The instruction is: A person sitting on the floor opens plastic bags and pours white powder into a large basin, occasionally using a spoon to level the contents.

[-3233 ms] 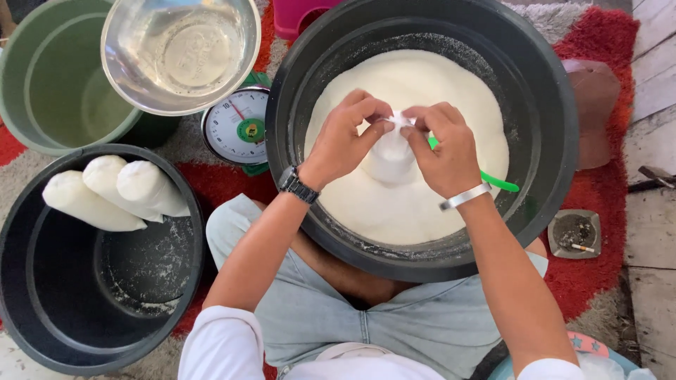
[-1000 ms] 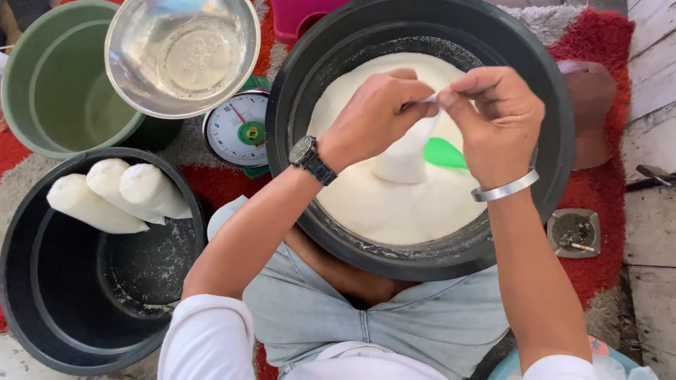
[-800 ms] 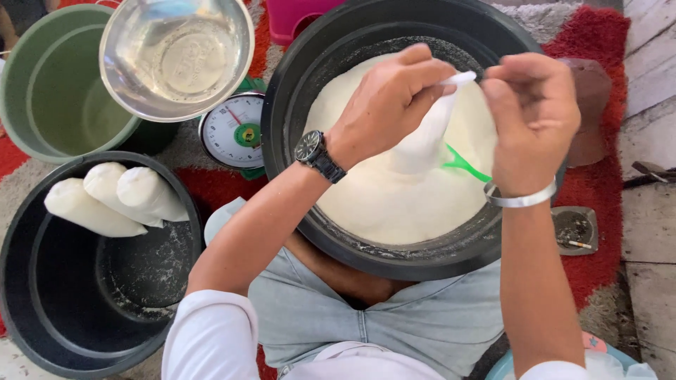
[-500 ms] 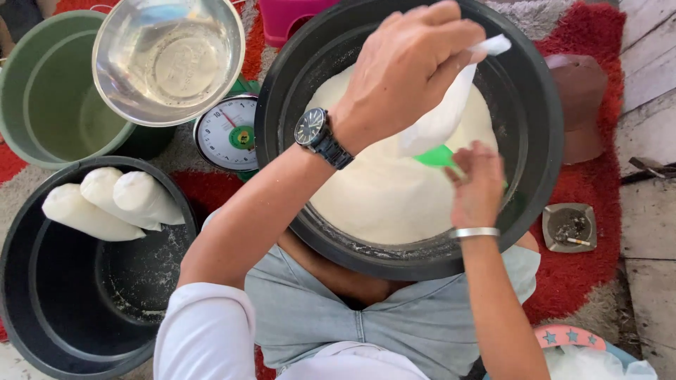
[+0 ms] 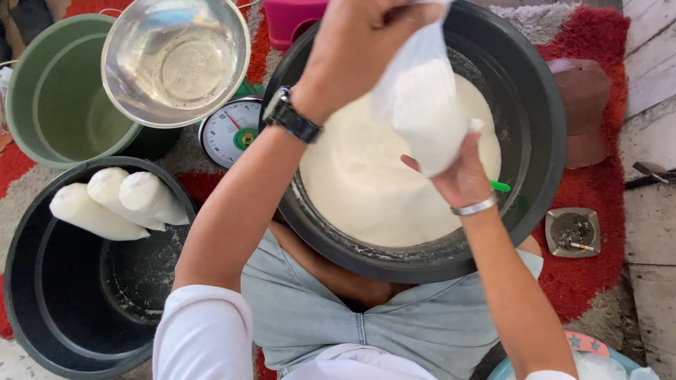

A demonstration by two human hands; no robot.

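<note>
The left hand (image 5: pixel 359 49) is pinching the neck of the bag (image 5: pixel 422 112) shut, lifting it above the tub (image 5: pixel 542 141); the right hand (image 5: pixel 461 176) is cupping its bottom, fingers partly open. Keeping the neck tight should be stopping flour from spilling. Half a second ago the bag was hanging lower, the right hand under it.

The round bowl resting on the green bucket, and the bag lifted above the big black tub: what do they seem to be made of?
The bowl looks like polished metal, probably stainless steel: silvery, with bright mirror-like reflections. The bag seems thin clear plastic film: glossy, and the white powder inside shows through it. The left hand grips its top; the right hand supports it from below.
</note>
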